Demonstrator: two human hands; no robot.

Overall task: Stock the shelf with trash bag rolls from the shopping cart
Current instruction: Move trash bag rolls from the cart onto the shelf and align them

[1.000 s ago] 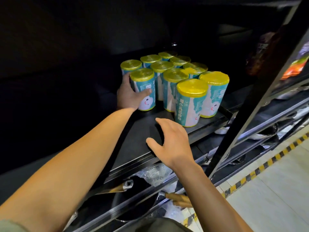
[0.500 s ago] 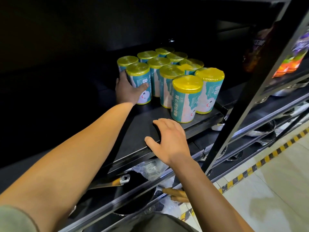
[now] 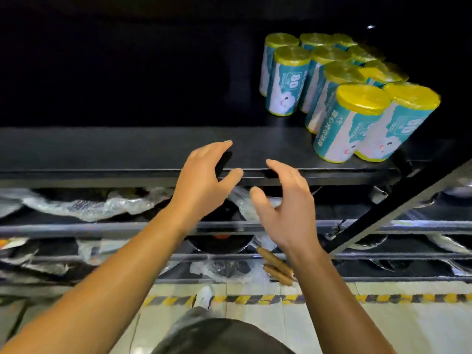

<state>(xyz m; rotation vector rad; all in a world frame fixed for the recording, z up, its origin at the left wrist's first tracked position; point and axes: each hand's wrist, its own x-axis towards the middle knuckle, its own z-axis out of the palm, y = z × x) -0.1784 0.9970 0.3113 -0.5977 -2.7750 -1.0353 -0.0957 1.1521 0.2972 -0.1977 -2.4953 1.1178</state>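
Note:
Several trash bag rolls (image 3: 337,90) with teal-and-white wrappers and yellow tops stand upright in a cluster at the right of the black shelf (image 3: 127,149). My left hand (image 3: 201,182) and my right hand (image 3: 286,203) hover side by side in front of the shelf's front edge, left of the rolls and apart from them. Both hands are empty, with loosely curved fingers. The shopping cart is out of view.
Below the black shelf, lower racks hold dark pans (image 3: 222,241) wrapped in clear plastic, with wooden handles (image 3: 275,267) sticking out. A slanted black upright (image 3: 398,200) crosses at the right. A yellow-and-black stripe (image 3: 255,298) runs along the pale tiled floor.
My left hand has let go of the roll at the cluster's front left and pulled back. Both hands now hover off the shelf's edge. The view has swung left, putting the rolls at the right.

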